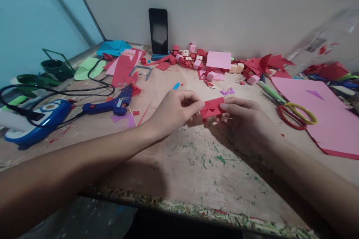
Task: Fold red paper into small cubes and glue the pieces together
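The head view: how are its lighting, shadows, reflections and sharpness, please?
Head view: dim, uneven light; dark shadows on the brown wooden table below the bare left forearm and right hand; a dull grey reflection on the upright black phone; the small folded red paper fairly sharp, the transparent plastic bottle near the right edge looking soft and stretched.

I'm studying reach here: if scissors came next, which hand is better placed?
Probably the right hand: the scissors lie to its right, while the left hand is farther away. Both hands hold the folded red paper.
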A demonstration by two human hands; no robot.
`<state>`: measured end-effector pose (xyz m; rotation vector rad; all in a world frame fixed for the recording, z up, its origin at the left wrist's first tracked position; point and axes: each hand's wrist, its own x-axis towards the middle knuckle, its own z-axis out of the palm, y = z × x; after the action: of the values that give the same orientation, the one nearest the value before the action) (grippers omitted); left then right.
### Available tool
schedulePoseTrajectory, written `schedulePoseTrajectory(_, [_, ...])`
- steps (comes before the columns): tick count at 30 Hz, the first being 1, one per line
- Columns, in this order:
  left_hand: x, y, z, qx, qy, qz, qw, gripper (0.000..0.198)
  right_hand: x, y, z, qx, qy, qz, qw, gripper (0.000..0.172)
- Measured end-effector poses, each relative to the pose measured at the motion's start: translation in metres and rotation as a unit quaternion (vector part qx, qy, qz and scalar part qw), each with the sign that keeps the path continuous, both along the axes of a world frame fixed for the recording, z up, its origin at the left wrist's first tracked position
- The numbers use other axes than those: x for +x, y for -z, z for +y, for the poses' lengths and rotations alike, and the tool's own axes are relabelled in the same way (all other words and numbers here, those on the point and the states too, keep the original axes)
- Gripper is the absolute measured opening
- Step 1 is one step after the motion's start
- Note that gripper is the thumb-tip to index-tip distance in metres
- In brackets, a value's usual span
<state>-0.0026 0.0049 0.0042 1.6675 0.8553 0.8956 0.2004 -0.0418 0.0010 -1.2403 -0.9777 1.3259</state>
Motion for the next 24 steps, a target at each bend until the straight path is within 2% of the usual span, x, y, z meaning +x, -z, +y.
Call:
schedulePoseTrajectory(3, [-0.0016,0.0010,0.0026,0.067,-0.029,0.014,0.997,0.018,0.0025,0.0048,0.0003,-0.004,-0.043,-0.020,0.999,0.015])
schedulePoseTrajectory(7, [-0.0031,-0.0001,0.0028,0.120,0.001,0.068,0.990,0.018,0.0033,0.0079,0.0001,0.025,-0.042,-0.083,0.995,0.019])
schedulePoseTrajectory(10, [-0.0024,-0.0016,0.0011,0.123,0.012,0.069,0.990,0.018,0.0034,0.0079,-0.0001,0.035,-0.034,-0.106,0.993,0.020])
schedulePoseTrajectory(15, [-0.0020,-0.0012,0.0024,0.082,0.028,0.037,0.996,0.021,0.0044,0.0083,-0.0005,0.052,-0.014,-0.118,0.992,0.018])
schedulePoseTrajectory(24, [-0.0037,-0.0025,0.0016,0.146,0.016,0.065,0.987,0.023,0.0015,0.0073,0.0003,0.066,-0.038,-0.146,0.986,0.017])
